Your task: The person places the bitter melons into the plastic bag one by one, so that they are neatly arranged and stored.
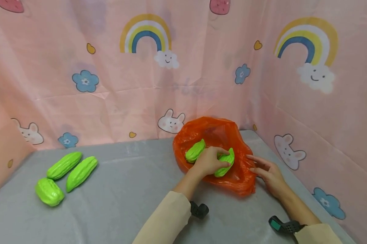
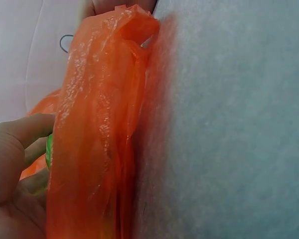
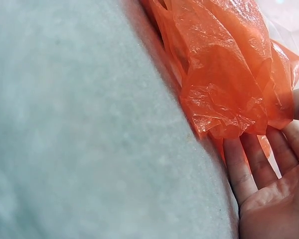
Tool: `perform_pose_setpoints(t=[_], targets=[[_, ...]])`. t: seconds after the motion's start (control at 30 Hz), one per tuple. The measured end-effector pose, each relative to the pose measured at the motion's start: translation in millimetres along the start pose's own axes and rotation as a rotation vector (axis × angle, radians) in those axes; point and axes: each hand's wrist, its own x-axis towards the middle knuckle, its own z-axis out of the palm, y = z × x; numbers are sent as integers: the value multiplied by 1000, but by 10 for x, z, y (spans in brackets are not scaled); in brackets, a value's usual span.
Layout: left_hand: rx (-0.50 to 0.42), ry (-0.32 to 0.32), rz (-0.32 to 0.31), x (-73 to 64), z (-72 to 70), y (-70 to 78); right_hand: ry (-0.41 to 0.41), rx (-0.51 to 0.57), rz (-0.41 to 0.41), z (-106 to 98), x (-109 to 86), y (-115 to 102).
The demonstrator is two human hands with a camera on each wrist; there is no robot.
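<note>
A crinkled orange plastic bag (image 1: 243,176) lies with its mouth wide toward me at the right of the table. Over that mouth, my left hand (image 1: 210,161) grips a bright green, ridged bitter melon (image 1: 224,168) between thumb and fingers. Another bitter melon (image 1: 195,151) rests in the bag, just left of that hand. My right hand (image 1: 270,176) touches the bag's right side with fairly straight fingers. In the right wrist view, the tips of its fingers (image 3: 239,172) are hidden behind the orange film. The left wrist view shows the bag's side covering most of the held melon.
Three more green vegetables lie at the left of the grey table (image 1: 119,203): two long bitter melons (image 1: 64,165) side by side and a shorter, thicker one (image 1: 49,192) in front. A pink printed cloth (image 1: 189,95) walls the back and sides, close behind the bag.
</note>
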Motion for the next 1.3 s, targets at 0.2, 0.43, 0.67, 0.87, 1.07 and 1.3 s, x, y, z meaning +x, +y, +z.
perform_pose_setpoints(t=[0.2, 0.43, 0.67, 0.87, 1.07, 1.3], targets=[[4, 21, -21, -1, 38, -6, -10, 64, -7, 9, -1, 20], [-23, 43, -14, -2, 68, -40, -11, 83, -13, 3, 7, 30], [8, 32, 5, -3, 108, -71, -19, 40, -4, -11, 20, 38], [47, 21, -4, -3, 112, -47, -25, 36, -3, -16, 36, 39], [87, 16, -6, 0, 113, -40, -27, 56, -13, -15, 44, 47], [155, -3, 18, 1, 65, -7, -20, 47, -16, -16, 38, 63]])
